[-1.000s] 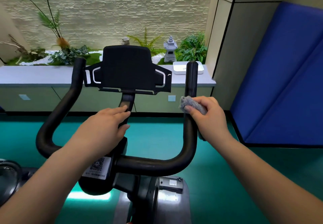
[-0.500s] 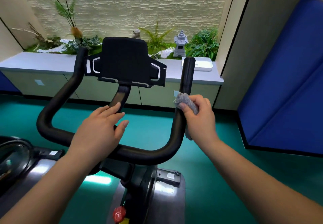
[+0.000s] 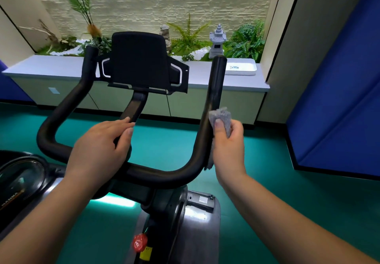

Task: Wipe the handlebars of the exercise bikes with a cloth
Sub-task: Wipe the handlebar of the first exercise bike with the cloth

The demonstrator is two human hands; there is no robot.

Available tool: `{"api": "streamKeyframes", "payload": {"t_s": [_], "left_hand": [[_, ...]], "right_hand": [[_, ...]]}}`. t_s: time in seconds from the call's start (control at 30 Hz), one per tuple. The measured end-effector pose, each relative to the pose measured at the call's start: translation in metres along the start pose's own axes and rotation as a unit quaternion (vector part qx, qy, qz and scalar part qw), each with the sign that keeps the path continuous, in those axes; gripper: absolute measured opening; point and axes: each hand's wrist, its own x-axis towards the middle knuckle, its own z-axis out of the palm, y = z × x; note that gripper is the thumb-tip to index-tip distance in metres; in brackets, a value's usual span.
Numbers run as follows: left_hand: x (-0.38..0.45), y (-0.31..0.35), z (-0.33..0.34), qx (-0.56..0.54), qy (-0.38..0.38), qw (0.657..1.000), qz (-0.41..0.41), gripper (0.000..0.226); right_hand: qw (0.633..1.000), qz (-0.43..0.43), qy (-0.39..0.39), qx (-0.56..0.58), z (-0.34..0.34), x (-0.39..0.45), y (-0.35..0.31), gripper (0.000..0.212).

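The right hand [image 3: 228, 146] pinches the grey cloth [image 3: 221, 119] against the right upright of the handlebar [image 3: 205, 132]. It sits lower on the bar than a second ago, indicating a downward wiping stroke; the left upright is judged not yet wiped. The left hand [image 3: 100, 146] rests on the centre stem, fingers nearly straight, steadying the bike. Readable text: "HANMA" on the neighbouring housing [image 3: 12, 199]. The white label [image 3: 202, 199] is illegible.
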Motion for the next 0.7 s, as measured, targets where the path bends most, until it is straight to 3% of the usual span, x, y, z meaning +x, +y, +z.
{"api": "streamKeyframes", "payload": {"t_s": [0.1,0.37,0.53,0.7], "left_hand": [[0.0,0.0,0.0,0.0,0.001,1.0,-0.002,0.03],[0.001,-0.001,0.001,0.002,0.01,1.0,-0.009,0.025],[0.001,-0.001,0.001,0.0,0.009,1.0,-0.001,0.026],[0.0,-0.001,0.001,-0.002,0.008,1.0,-0.012,0.027]], "right_hand": [[0.999,0.047,0.002,0.022,-0.001,-0.023,0.018,0.021],[0.964,0.189,-0.024,0.188,0.009,0.011,-0.006,0.026],[0.951,0.231,-0.043,0.201,0.005,-0.023,0.008,0.03],[0.957,0.22,-0.044,0.186,0.006,0.01,-0.01,0.032]]}}
